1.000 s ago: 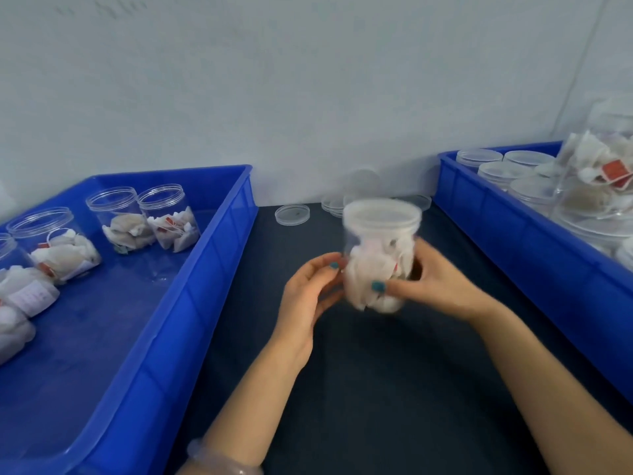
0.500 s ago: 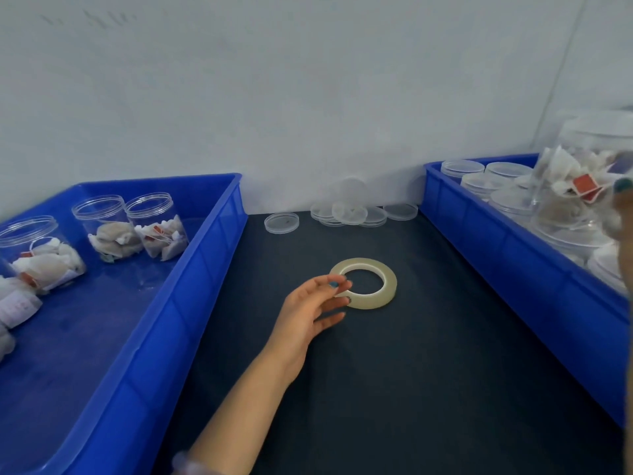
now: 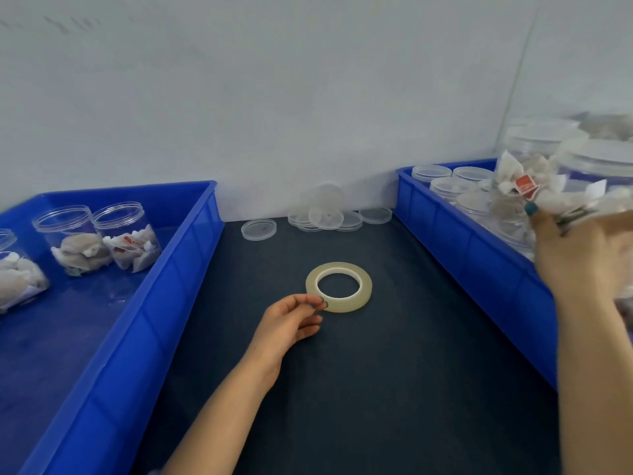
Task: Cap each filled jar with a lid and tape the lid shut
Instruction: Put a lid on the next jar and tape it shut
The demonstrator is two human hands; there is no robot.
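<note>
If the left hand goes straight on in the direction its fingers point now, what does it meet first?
The tape roll. The left hand points up and to the right at it, with its fingertips at the roll's near rim, seemingly touching it. Beyond the roll the dark mat looks free.

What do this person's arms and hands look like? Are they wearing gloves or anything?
No gloves and no sleeves in view: the forearms are bare. The nails are painted, dark on the left hand and clearly teal on the thumbnail of the right hand, which is partly blurred.
</note>
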